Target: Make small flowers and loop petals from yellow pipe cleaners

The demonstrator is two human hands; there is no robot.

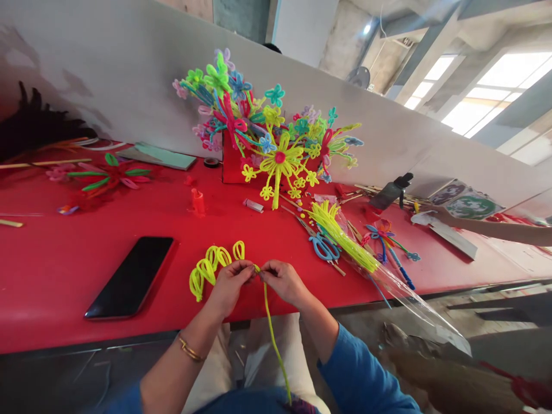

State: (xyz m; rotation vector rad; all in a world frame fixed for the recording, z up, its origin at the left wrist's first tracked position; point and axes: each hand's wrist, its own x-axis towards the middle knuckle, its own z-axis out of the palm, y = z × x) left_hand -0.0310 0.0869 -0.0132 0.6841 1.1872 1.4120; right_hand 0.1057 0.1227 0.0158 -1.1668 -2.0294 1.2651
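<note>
A yellow-green pipe cleaner (270,322) hangs from my fingertips at the table's front edge, its long end trailing to my lap. My left hand (233,282) pinches it near its top, and my right hand (284,280) pinches it just beside. The piece between the fingertips is mostly hidden. Several yellow pipe-cleaner loops (206,267) lie beyond and left of my left hand. Farther right, a bundle of straight yellow pipe cleaners (345,238) sticks out of a clear plastic sleeve (425,310). Blue-handled scissors (323,246) rest beside that bundle.
A black phone (131,278) lies left on the red table (52,259). Pipe-cleaner flowers (280,155) fill a red box (233,161) at the back. A dark bottle (390,192) and a multicoloured pipe-cleaner flower (382,231) are to the right. Another person's arm (487,227) reaches in there.
</note>
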